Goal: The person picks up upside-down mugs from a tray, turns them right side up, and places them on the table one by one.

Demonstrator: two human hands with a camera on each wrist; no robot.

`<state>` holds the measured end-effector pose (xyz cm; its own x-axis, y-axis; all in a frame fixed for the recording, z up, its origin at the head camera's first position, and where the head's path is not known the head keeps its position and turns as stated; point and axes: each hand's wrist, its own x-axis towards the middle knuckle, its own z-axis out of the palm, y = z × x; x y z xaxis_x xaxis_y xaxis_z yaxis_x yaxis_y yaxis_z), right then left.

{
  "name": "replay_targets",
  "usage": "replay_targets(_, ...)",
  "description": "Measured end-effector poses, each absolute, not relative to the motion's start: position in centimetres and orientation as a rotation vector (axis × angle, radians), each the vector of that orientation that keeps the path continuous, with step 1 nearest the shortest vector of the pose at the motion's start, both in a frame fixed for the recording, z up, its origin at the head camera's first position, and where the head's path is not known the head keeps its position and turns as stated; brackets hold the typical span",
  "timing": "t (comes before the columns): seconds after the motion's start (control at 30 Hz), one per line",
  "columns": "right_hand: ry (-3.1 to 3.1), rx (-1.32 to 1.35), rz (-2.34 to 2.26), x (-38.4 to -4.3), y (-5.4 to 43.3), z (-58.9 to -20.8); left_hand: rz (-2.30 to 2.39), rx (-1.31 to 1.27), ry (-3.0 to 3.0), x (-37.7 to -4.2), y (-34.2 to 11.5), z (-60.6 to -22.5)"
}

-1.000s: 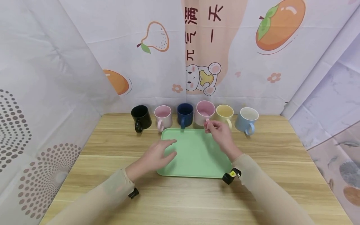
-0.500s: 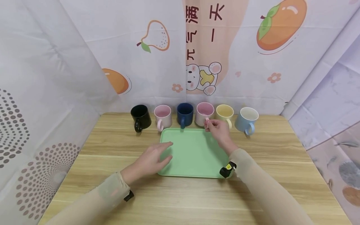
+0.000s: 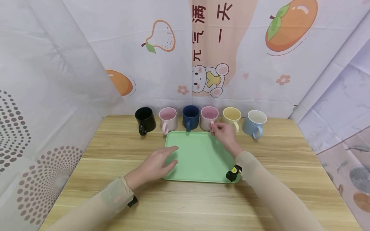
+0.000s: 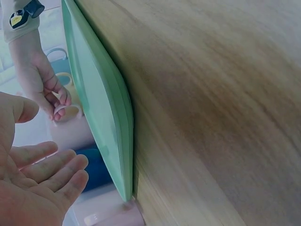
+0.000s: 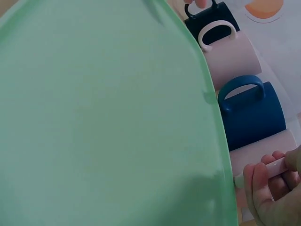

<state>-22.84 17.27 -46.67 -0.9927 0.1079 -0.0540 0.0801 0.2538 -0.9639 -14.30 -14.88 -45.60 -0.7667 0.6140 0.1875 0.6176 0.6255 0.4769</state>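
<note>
My right hand [image 3: 225,134] pinches the handle of a pink mug [image 3: 208,118], which stands upright behind the green tray [image 3: 199,157]. In the right wrist view the fingers [image 5: 260,183] curl round that handle. My left hand [image 3: 154,162] hovers over the tray's left side, fingers spread and holding nothing; the left wrist view shows its open palm. To the left of the gripped mug stands a dark blue mug [image 3: 190,116], and to its right a yellow mug [image 3: 230,115], partly hidden by the right hand.
A second pink mug [image 3: 168,120] and a black mug [image 3: 145,119] stand at the row's left end. At the right end is a light blue mug [image 3: 254,122]. A printed curtain [image 3: 162,77] hangs behind the wooden table [image 3: 185,205].
The pink mug in my right hand has come down slightly and moved a little left into the row. My left hand has drawn back slightly to the left.
</note>
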Motion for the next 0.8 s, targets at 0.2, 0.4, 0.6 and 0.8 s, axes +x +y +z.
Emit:
replay_targets(0.2, -2.5, -0.188, 1.852, -23.1, 17.4, -47.0, -0.839, -1.073, -2.817, -14.2, -14.8, -45.7)
replay_targets(0.4, -2.547, -0.158, 1.818, -23.5, 17.6, -47.0, -0.842, -1.063, -2.81, -14.1, -14.9, -45.7)
replay_targets(0.6, -2.793, 0.052, 1.424, -23.0, 18.6, -45.6, -0.832, -1.055, -2.824, -14.3, -14.8, -45.6)
replay_targets(0.8, -2.837, 0.342, 1.199, -20.8, 20.5, -43.0, -0.817, -1.064, -2.821, -15.0, -15.0, -45.1)
